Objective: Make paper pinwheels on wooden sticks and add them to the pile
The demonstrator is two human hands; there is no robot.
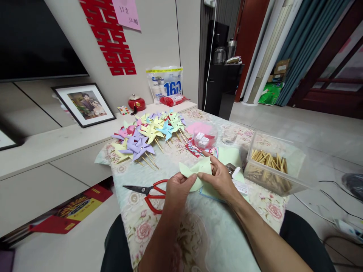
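Both hands are closed on a piece of pale green paper (195,168) above the tablecloth, its corners bent toward the middle. My left hand (180,185) pinches its left side, thumb near the centre. On the right edge, my right hand (219,173) grips it with thumb and fingers, the thumbs almost meeting. Red-handled scissors (150,192) lie beside my left hand, blades pointing left. Under and behind my right hand rests a stack of green paper sheets (229,155), with a small metal object (231,166) partly hidden. Finished paper pinwheels (153,132) on sticks are piled at the far left.
A clear plastic box (302,175) of short bamboo sticks (268,160) stands at the right edge. Farther back are a round clear container (211,136) with red contents and a tape roll (229,136). A low cabinet (56,145) borders the table's left and back.
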